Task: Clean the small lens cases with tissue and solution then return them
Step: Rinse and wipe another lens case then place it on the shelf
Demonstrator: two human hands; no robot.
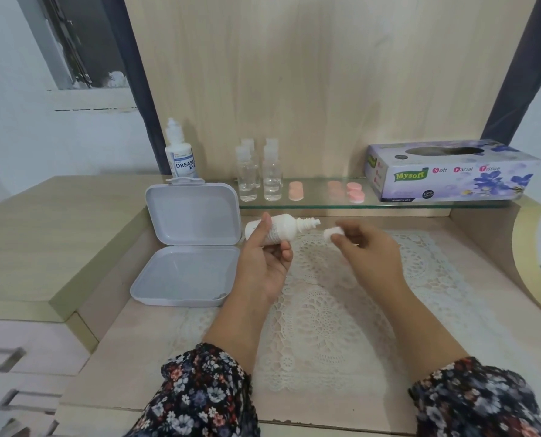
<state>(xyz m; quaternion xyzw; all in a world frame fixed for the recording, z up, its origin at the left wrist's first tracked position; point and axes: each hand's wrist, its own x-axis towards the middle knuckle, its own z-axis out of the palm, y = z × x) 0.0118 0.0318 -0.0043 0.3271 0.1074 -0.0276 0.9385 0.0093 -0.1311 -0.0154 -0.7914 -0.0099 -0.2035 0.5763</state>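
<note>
Left hand (pixel 263 263) fingers grasp solution bottle (pixel 278 231); right hand (pixel 370 257) fingers pinch cap (pixel 333 232) above lace mat (pixel 326 310).

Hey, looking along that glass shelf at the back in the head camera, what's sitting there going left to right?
Solution bottle labelled Dream Eye → clear bottles → peach lens case → pale peach lens case → pink lens case → tissue box.

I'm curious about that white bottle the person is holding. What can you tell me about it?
The white bottle looks like smooth plastic, with faint print on its side. It lies nearly horizontal in the left hand, nozzle pointing right, uncapped. The white cap is held just beyond the tip by the right hand, above the lace mat.
</note>
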